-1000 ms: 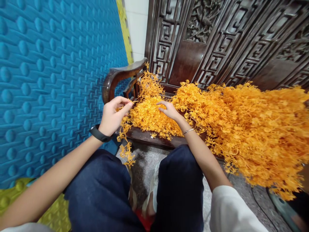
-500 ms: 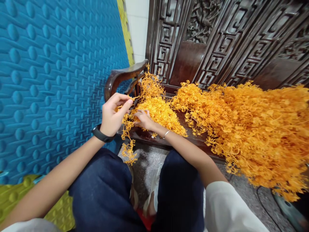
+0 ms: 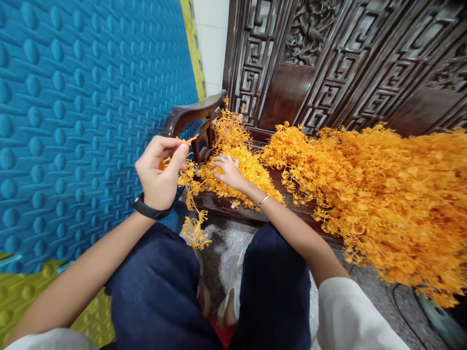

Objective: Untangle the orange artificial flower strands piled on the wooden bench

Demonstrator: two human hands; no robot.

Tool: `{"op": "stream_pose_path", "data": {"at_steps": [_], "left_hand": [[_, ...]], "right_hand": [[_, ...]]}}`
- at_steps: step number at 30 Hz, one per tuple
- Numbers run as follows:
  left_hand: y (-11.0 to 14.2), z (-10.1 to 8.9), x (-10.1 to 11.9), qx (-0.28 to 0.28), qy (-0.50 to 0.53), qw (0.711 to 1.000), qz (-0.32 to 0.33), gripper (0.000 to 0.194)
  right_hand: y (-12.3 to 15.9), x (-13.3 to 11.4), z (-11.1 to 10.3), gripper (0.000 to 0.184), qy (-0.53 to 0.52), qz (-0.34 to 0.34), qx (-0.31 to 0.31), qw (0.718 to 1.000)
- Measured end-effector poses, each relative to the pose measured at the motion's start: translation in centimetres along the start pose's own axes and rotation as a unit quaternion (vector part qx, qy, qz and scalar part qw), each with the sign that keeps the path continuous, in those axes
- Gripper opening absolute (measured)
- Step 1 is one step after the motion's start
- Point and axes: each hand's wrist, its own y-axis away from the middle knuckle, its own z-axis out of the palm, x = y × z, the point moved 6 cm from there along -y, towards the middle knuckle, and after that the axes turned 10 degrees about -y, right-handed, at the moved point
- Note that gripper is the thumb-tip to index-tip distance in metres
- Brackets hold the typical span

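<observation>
Grey speckled floor at 6 o'clock, nearest the camera, seen between two navy trouser legs. Bumpy yellow-green foam mat at 8 o'clock.

Left hand at 9 o'clock: thumb and forefinger pinch a thin, branching orange plastic-looking sprig. Below it, at 7 to 8 o'clock, a loose orange strand hangs past the edge of the dark, glossy wooden desk.

Right hand, dial centre: fingers loosely parted over a small tangled orange heap; no piece visible between them, contact uncertain.

Handling (judged): sprig very light, springy, hardly slippery; fine tips likely snag neighbours and may bend or snap. Best held by the stem, between fingertips.

Large frothy orange mass at 3 to 4 o'clock. Beyond: curved wooden armrest at 11, carved wooden back at 1, bumpy blue foam mat at 10.
</observation>
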Motion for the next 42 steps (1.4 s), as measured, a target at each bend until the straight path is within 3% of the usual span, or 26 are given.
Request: {"op": "stream_pose_path", "data": {"at_steps": [4,10,13,16,23,27,30,33,36,42], "left_hand": [[0.4,-0.9,0.2,0.008,-0.018,1.000,0.011,0.011],[2.3,-2.2,2.5,-0.015,-0.171,0.964,0.202,0.006],[2.9,-2.6,2.3,-0.052,-0.207,0.950,0.227,0.007],[2.8,-2.8,0.6,-0.120,-0.242,0.943,0.196,0.003],[2.6,-2.7,-2.3,-0.238,-0.303,0.908,0.162,0.019],[2.7,-1.9,-4.0,-0.298,-0.227,0.925,0.065,0.025],[2.8,-0.8,-5.4,-0.332,-0.142,0.932,-0.028,0.029],[2.9,0.6,-6.2,-0.350,-0.068,0.931,-0.079,0.028],[2.8,2.0,-6.9,-0.357,-0.008,0.926,-0.121,0.028],[2.8,4.0,-8.3,-0.348,0.087,0.907,-0.221,0.034]], "right_hand": [[0.5,1.3,-0.1,0.018,-0.005,0.021,-0.038,0.999],[0.8,2.7,-1.1,0.017,-0.004,0.030,-0.010,0.999],[0.8,2.9,-1.7,0.017,-0.006,0.034,0.001,0.999],[0.7,2.9,-2.3,0.017,-0.008,0.043,0.014,0.999],[1.0,3.4,-4.2,0.014,-0.047,0.072,0.057,0.995],[1.4,1.4,-4.6,0.011,-0.201,0.053,0.053,0.977],[1.9,-2.2,-3.4,0.017,-0.378,0.021,-0.025,0.925],[2.6,-5.1,-1.8,0.028,-0.468,0.025,-0.098,0.878],[3.1,-5.6,-0.5,0.040,-0.482,0.052,-0.112,0.867],[2.9,-3.6,1.5,0.045,-0.463,0.123,-0.106,0.871]]}}
